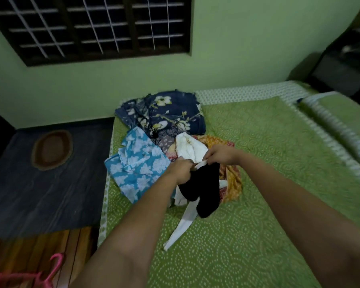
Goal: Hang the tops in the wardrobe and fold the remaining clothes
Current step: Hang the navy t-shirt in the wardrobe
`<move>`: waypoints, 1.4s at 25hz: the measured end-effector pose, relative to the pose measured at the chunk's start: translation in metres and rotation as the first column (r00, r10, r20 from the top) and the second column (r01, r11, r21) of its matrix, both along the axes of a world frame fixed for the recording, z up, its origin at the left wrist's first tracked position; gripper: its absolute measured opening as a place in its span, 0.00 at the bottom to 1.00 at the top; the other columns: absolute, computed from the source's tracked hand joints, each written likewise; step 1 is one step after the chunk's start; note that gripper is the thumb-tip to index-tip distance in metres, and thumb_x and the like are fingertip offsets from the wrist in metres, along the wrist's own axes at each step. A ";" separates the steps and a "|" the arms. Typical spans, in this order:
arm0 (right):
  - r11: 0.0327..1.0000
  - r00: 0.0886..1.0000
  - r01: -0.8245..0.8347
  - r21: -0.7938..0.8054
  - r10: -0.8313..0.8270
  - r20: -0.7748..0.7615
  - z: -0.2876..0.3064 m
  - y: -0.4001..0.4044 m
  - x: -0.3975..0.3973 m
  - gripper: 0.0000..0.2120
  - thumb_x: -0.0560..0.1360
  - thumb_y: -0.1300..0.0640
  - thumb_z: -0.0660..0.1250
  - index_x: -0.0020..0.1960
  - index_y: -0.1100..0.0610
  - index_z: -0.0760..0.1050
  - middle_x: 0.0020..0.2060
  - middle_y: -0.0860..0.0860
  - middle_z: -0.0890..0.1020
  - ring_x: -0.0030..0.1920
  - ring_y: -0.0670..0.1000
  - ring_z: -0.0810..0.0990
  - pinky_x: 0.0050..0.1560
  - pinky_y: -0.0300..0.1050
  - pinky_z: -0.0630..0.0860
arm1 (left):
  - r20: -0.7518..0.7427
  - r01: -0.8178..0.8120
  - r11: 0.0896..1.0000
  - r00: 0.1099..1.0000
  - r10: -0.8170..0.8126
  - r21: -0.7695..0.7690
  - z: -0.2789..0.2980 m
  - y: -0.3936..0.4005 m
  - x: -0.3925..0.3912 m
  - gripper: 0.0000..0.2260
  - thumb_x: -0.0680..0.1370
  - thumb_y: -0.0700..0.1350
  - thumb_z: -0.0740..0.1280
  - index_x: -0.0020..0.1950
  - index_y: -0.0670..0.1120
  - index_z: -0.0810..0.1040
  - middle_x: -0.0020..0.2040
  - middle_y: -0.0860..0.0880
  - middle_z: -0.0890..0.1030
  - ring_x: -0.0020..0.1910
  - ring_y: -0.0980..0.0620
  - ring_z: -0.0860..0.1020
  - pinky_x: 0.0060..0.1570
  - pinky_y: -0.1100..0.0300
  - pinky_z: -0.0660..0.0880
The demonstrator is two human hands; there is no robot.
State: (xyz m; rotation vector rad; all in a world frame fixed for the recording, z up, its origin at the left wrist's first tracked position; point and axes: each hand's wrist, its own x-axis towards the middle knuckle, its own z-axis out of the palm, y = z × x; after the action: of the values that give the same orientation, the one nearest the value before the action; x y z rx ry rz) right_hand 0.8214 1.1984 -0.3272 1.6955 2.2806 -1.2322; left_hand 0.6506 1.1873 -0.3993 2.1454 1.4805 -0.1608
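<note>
Both arms are out over the bed (pixel 247 225), and the hands meet right above the clothes pile. The left hand (pixel 180 170) is closed tight, fingers curled around the top edge of a black garment (pixel 204 190). The right hand (pixel 219 154) is pinched shut on the same top edge, where a white band (pixel 201 164) shows between the two fists. The black garment hangs down from that grip, bunched, with its lower end near the bedsheet. A white strip (pixel 183 227) trails from under it across the green sheet toward the camera.

Behind the black garment lies a white top (pixel 188 147), touching the right hand's knuckles. To the left of the black garment sits a light blue floral piece (pixel 136 165), spread flat at the bed's edge. An orange patterned cloth (pixel 233 179) lies on its right, partly under the right wrist. Beyond the white top, against the wall, is a navy floral garment (pixel 170 113).

Left of the bed, on the wooden floor, a pink hanger (pixel 48 275) rests in the near corner, well apart from the pile.
</note>
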 end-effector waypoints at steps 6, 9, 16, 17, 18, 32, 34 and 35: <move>0.987 0.995 -0.053 0.153 0.039 0.096 0.116 -0.064 0.044 0.06 0.72 0.66 0.65 0.40 0.59 0.79 0.36 0.50 0.78 0.39 0.48 0.74 0.43 0.41 0.68 | -0.415 0.036 0.985 0.904 -0.105 -0.170 0.062 -0.097 -0.036 0.17 0.81 0.42 0.57 0.70 0.44 0.67 0.64 0.37 0.73 0.61 0.38 0.73 0.59 0.46 0.70; 0.963 0.929 -0.139 0.231 0.046 0.368 0.132 -0.108 0.059 0.11 0.72 0.61 0.64 0.31 0.61 0.72 0.30 0.55 0.74 0.36 0.54 0.72 0.36 0.44 0.65 | -0.416 -0.234 0.971 0.889 0.194 -0.047 0.088 -0.145 -0.062 0.18 0.81 0.49 0.55 0.67 0.42 0.72 0.65 0.38 0.74 0.62 0.40 0.73 0.62 0.46 0.68; 0.790 0.872 -0.246 0.562 -0.073 0.484 0.103 -0.201 0.049 0.10 0.79 0.61 0.60 0.54 0.65 0.77 0.46 0.57 0.79 0.49 0.58 0.79 0.46 0.48 0.76 | -0.045 -0.691 0.565 0.614 0.788 0.451 0.153 -0.234 -0.032 0.16 0.81 0.53 0.61 0.57 0.42 0.80 0.56 0.43 0.80 0.56 0.42 0.78 0.47 0.55 0.73; 0.753 0.880 -0.260 0.605 -0.074 0.470 0.101 -0.210 0.048 0.09 0.79 0.63 0.61 0.55 0.65 0.76 0.45 0.57 0.77 0.50 0.57 0.78 0.47 0.49 0.77 | -0.072 -0.665 0.564 0.614 0.786 0.491 0.154 -0.248 -0.028 0.14 0.80 0.50 0.62 0.56 0.42 0.80 0.55 0.43 0.80 0.56 0.43 0.78 0.46 0.55 0.73; 0.719 0.903 -0.243 0.651 -0.077 0.422 0.097 -0.217 0.048 0.09 0.79 0.64 0.60 0.57 0.65 0.75 0.46 0.57 0.75 0.51 0.58 0.77 0.48 0.50 0.76 | -0.088 -0.645 0.553 0.606 0.791 0.528 0.154 -0.261 -0.025 0.11 0.80 0.46 0.61 0.56 0.42 0.80 0.55 0.44 0.80 0.57 0.43 0.76 0.46 0.54 0.74; 0.863 0.894 -0.069 0.500 -0.169 0.415 -0.011 -0.381 0.071 0.11 0.77 0.63 0.58 0.51 0.60 0.79 0.49 0.57 0.81 0.49 0.58 0.81 0.46 0.48 0.76 | 0.063 -0.831 0.523 0.542 0.838 0.190 0.061 -0.438 -0.034 0.11 0.75 0.47 0.64 0.51 0.41 0.80 0.52 0.42 0.81 0.53 0.42 0.79 0.45 0.56 0.75; 0.894 0.936 0.076 0.441 -0.216 0.277 -0.004 -0.388 0.070 0.10 0.75 0.62 0.60 0.46 0.61 0.81 0.44 0.59 0.83 0.43 0.59 0.83 0.46 0.47 0.79 | 0.105 -0.850 0.504 0.522 0.847 0.155 0.068 -0.446 -0.053 0.12 0.72 0.48 0.68 0.49 0.41 0.82 0.49 0.43 0.82 0.50 0.43 0.81 0.43 0.57 0.76; 0.904 0.951 0.149 0.401 -0.242 0.192 0.004 -0.386 0.067 0.10 0.74 0.62 0.60 0.44 0.61 0.81 0.41 0.59 0.83 0.39 0.58 0.84 0.45 0.49 0.81 | 0.134 -0.856 0.502 0.515 0.846 0.119 0.076 -0.443 -0.061 0.13 0.71 0.49 0.68 0.48 0.42 0.83 0.47 0.44 0.83 0.47 0.44 0.81 0.43 0.58 0.76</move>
State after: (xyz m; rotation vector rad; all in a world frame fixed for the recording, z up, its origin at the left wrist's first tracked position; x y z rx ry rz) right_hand 0.8886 0.8128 -0.3236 2.1117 2.3568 -0.5743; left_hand 0.5893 0.7439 -0.3234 1.2323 2.4009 0.4099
